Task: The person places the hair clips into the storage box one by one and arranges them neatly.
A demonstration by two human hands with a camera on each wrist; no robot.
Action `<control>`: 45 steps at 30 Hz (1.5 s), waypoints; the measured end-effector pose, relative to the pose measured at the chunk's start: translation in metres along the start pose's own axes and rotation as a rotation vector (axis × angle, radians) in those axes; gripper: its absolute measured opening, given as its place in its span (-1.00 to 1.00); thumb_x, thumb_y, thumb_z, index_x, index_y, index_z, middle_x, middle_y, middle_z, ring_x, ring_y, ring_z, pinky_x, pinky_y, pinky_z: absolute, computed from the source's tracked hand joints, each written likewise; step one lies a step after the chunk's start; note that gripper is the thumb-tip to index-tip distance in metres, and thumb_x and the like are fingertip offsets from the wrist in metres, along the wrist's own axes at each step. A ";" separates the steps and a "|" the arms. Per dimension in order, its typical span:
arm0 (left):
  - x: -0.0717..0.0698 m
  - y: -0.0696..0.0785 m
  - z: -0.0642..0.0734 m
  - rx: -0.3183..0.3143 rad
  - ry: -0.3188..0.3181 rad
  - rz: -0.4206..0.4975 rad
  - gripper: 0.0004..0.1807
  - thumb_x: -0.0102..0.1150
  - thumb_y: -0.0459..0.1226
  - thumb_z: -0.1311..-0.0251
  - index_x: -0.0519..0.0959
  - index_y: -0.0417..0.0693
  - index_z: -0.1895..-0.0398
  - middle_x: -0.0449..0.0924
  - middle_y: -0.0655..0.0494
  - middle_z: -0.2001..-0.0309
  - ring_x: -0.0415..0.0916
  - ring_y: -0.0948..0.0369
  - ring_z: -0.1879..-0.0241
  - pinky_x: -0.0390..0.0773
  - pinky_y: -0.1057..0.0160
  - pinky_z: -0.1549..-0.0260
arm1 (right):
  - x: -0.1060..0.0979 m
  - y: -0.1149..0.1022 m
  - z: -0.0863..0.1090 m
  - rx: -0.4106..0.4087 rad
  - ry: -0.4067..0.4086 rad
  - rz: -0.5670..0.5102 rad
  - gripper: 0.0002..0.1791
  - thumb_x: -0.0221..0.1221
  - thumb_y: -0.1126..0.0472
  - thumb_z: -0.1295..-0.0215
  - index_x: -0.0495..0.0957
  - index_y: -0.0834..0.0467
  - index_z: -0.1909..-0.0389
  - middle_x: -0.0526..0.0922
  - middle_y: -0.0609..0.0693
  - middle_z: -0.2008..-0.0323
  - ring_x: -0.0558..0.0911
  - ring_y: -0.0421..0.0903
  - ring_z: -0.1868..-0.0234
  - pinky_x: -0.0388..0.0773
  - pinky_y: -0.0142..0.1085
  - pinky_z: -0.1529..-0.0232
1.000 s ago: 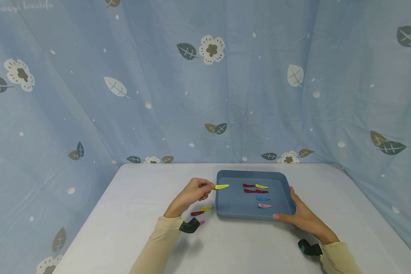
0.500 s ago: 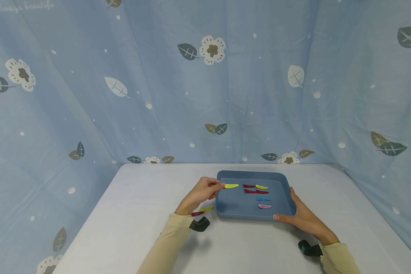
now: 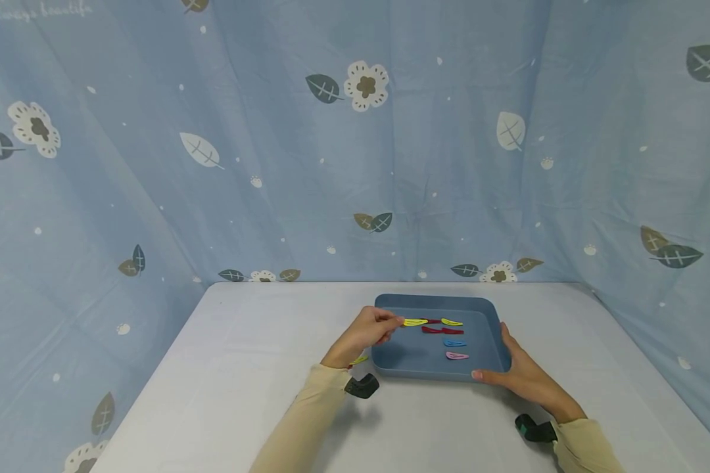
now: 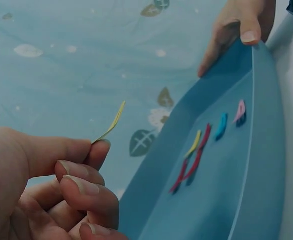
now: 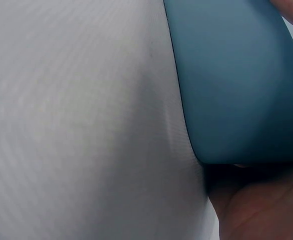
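Note:
My left hand (image 3: 367, 332) pinches a yellow snap hair clip (image 3: 415, 322) between thumb and index finger, its free end pointing right over the blue-grey tray (image 3: 399, 358). In the left wrist view that held clip (image 4: 111, 122) shows edge-on above the fingertips. Inside the tray lie three red hair clips (image 3: 452, 331), another yellow clip (image 3: 452, 322), a blue clip (image 3: 454, 343) and a pink clip (image 3: 457, 355). My right hand (image 3: 526, 374) grips the tray's near right corner, thumb on the front rim and fingers along the right side.
Left of the tray, a yellow clip (image 3: 361, 360) lies on the white table (image 3: 260, 355), partly behind my left wrist, with a bit of red beside it. A patterned blue curtain (image 3: 449, 164) hangs behind the table. Dark wrist cameras (image 3: 362, 386) sit under both wrists.
My left hand has moved right with the yellow clip, from the tray's left rim to over its inside, near the red clips. The right hand and tray have stayed put.

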State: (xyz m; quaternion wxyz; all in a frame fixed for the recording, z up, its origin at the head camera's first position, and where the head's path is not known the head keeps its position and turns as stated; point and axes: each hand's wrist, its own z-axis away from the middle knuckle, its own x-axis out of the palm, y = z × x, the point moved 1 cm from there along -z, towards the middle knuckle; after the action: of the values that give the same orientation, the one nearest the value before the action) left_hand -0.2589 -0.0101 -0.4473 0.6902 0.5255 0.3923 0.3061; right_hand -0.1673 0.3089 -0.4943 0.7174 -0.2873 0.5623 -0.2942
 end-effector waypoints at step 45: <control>0.044 -0.019 -0.032 -0.042 0.064 -0.163 -0.74 0.21 -0.24 -0.43 0.78 -0.25 0.20 0.37 0.21 0.69 0.26 0.30 0.64 0.22 0.36 0.60 | -0.001 -0.001 0.000 0.010 -0.003 -0.007 0.50 0.43 -0.16 -0.17 -0.60 0.25 -0.61 -0.43 0.48 -0.60 -0.26 0.56 -0.59 -0.14 0.50 -0.44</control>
State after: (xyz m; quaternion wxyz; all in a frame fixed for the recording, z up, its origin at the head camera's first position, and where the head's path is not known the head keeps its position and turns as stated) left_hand -0.2639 0.0366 -0.4795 0.7109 0.4671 0.4490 0.2736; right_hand -0.1672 0.3090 -0.4928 0.7186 -0.2861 0.5589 -0.2991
